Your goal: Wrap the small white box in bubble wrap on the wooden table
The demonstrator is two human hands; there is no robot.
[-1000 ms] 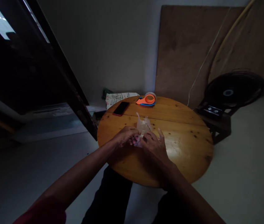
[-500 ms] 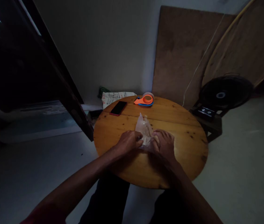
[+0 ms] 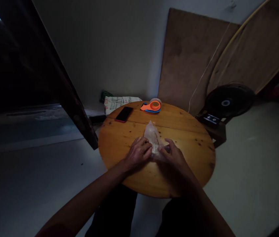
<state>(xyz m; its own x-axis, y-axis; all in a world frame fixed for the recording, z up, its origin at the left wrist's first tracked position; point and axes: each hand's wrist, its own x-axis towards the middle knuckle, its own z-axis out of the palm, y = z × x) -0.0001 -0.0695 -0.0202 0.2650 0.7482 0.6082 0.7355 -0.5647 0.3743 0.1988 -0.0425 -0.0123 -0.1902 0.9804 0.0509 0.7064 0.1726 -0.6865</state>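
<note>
A translucent plastic bag (image 3: 153, 136) lies on the round wooden table (image 3: 193, 158), its pointed end toward the wall. My left hand (image 3: 139, 152) is closed on the bag's left edge, knuckles up, with the fingers curled. On the bag's right side my right hand (image 3: 175, 154) pinches the near part between thumb and fingers. What is inside the bag is too dim to make out. Beyond it stands an orange and blue tape dispenser (image 3: 153, 105) with a roll of tape. A phone with a red edge (image 3: 124, 114) rests at the table's far left.
A black fan (image 3: 225, 102) stands on a dark stool (image 3: 219, 135) right of the table. Behind the table a brown board (image 3: 183, 59) leans on the wall, with a white cord hanging before it. A printed sack (image 3: 121, 102) lies past the far left edge.
The view has shifted slightly. My left fingers have curled over the bag's left edge, and my right hand has changed its hold, its index finger now more raised.
</note>
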